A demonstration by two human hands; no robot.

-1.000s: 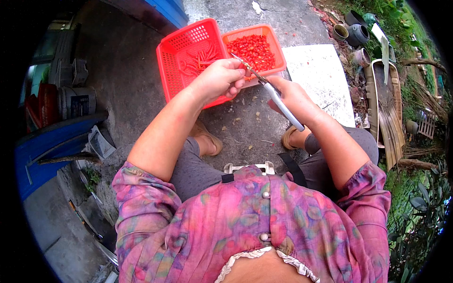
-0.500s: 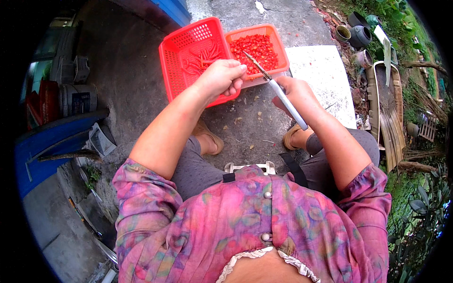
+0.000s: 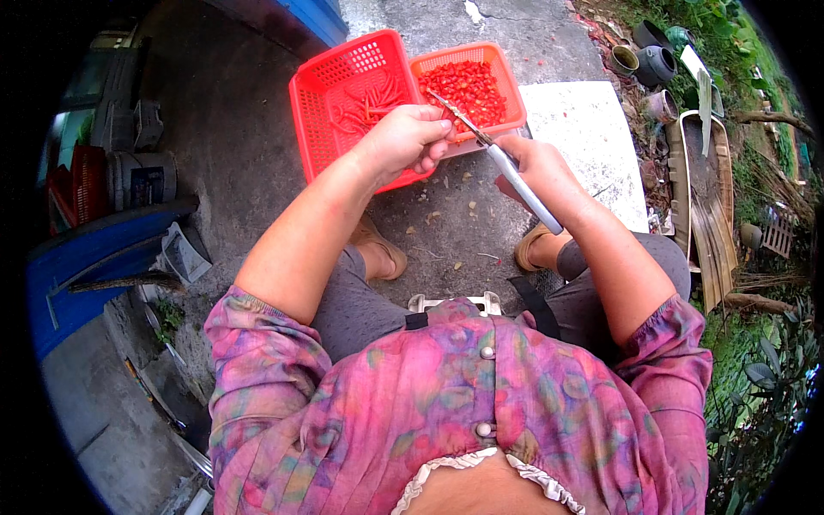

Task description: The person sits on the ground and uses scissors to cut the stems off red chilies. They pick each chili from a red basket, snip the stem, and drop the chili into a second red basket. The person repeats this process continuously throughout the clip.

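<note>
My left hand [image 3: 402, 142] is closed in a pinch over the near edge of a red basket [image 3: 311, 129]. What it grips is mostly hidden, but a bit of red at the fingertips looks like a chili. My right hand [image 3: 541, 172] is wrapped round the pale grey handles of a pair of scissors [image 3: 525, 189]. Their dark blades point up and left, right beside my left fingertips. Whole red chilies [image 3: 354, 110] lie in the red basket. Cut chili pieces [image 3: 470, 93] fill the smaller orange basket [image 3: 513, 105] under the blades.
A white board [image 3: 584, 129] lies right of the baskets. My feet, in tan shoes [image 3: 390, 249], stand on the concrete either side of a few scraps. Pots [image 3: 657, 66] and a long trough [image 3: 704, 180] line the right, beside plants. A grey bucket [image 3: 146, 178] stands left.
My left hand has shifted slightly right, closer to the blades. The scissors' tip has moved a little up and left. The baskets have stayed in place.
</note>
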